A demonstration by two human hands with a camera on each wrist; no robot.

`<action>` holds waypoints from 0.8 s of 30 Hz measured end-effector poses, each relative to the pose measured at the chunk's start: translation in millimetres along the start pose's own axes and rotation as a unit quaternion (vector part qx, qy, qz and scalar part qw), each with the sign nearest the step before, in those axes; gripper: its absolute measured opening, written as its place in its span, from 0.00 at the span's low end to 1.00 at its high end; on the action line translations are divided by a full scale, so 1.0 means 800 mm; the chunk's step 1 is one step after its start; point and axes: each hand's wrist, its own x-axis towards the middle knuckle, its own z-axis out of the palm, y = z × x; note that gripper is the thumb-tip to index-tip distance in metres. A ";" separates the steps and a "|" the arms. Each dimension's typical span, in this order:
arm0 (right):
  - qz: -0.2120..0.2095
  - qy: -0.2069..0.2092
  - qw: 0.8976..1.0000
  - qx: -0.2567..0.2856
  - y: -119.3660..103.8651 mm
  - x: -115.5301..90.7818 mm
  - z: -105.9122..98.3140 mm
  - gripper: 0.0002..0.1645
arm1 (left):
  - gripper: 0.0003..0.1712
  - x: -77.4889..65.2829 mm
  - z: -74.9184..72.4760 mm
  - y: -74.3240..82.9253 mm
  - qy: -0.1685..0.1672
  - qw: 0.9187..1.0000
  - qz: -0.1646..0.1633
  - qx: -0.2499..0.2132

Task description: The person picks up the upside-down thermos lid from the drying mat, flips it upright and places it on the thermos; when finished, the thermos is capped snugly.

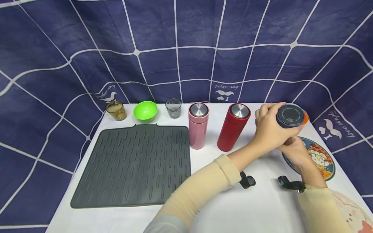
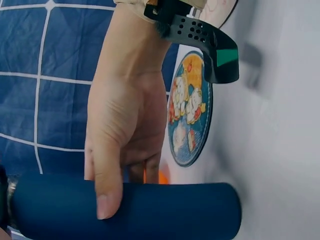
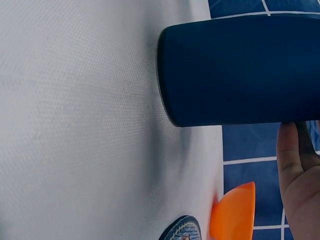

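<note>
A dark blue thermos (image 2: pixel 160 210) is held by both of my hands at the right of the table. My left hand (image 1: pixel 269 124) grips its top end, around the dark round lid (image 1: pixel 290 115) with pale markings. Below, my right hand (image 1: pixel 294 150) grips the body; its thumb lies across the thermos in the left wrist view. A silvery band shows beside the lid there. In the right wrist view the base of the thermos (image 3: pixel 240 72) is close to the tabletop; whether it touches, I cannot tell. To the left stand a red thermos (image 1: pixel 234 127) and a pink thermos (image 1: pixel 198 125).
A dark ribbed mat (image 1: pixel 142 165) lies at left. Behind it stand a brown glass (image 1: pixel 116 110), a green bowl (image 1: pixel 145 111) and a grey glass (image 1: pixel 173 108). An orange bowl (image 3: pixel 234 212) and a patterned plate (image 1: pixel 320 158) are near my right hand.
</note>
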 end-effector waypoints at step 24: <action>0.011 0.005 0.999 0.042 -0.002 0.000 0.008 0.37 | 0.45 0.008 0.025 -0.054 -0.137 0.951 -0.015 -0.277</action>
